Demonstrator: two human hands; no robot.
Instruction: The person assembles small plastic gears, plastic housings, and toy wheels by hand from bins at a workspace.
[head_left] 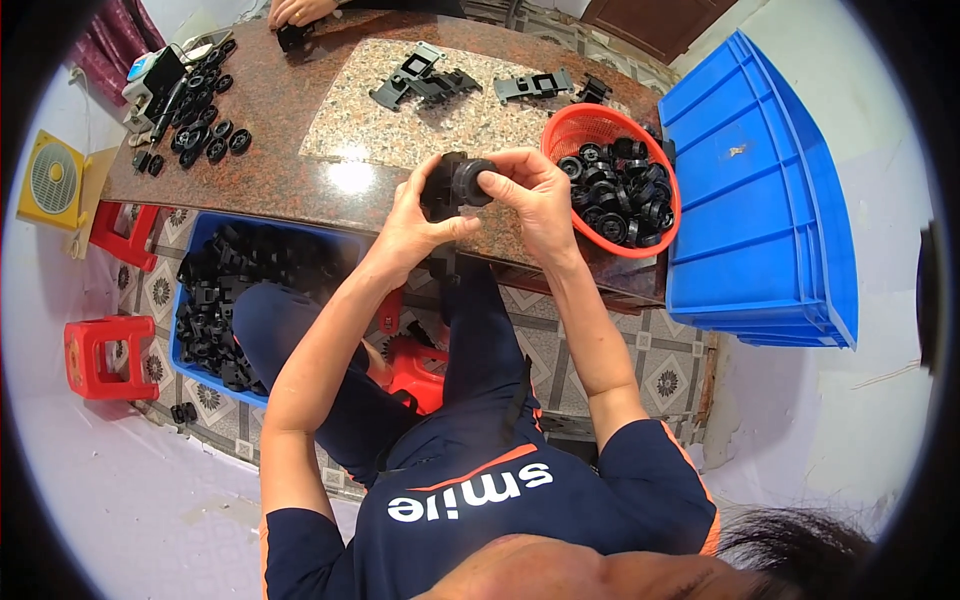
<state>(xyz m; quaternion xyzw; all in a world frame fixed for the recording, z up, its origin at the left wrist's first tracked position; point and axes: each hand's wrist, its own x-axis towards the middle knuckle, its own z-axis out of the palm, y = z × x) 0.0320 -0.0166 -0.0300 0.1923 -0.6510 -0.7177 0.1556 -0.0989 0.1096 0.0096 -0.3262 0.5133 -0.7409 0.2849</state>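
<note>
Over the near edge of the table, my left hand (pixel 418 222) is closed around a dark plastic chassis part (pixel 437 190). A small black toy wheel (pixel 471 183) sits against the side of that part. My right hand (pixel 535 195) pinches this wheel between thumb and fingers. Where the wheel meets the part is hidden, so I cannot tell whether it is fixed on. Just right of my right hand stands a red plastic basket (pixel 672 222) heaped with black wheels (pixel 610 190).
Chassis parts (pixel 425 80) lie on the speckled table (pixel 270 110). Loose wheels (pixel 215 148) and a black-handled tool (pixel 168 110) are at the left. Another person's hands (pixel 300 12) work at the far edge. Blue crates (pixel 765 190), a parts-filled blue bin (pixel 215 385) and red stools (pixel 108 358) surround me.
</note>
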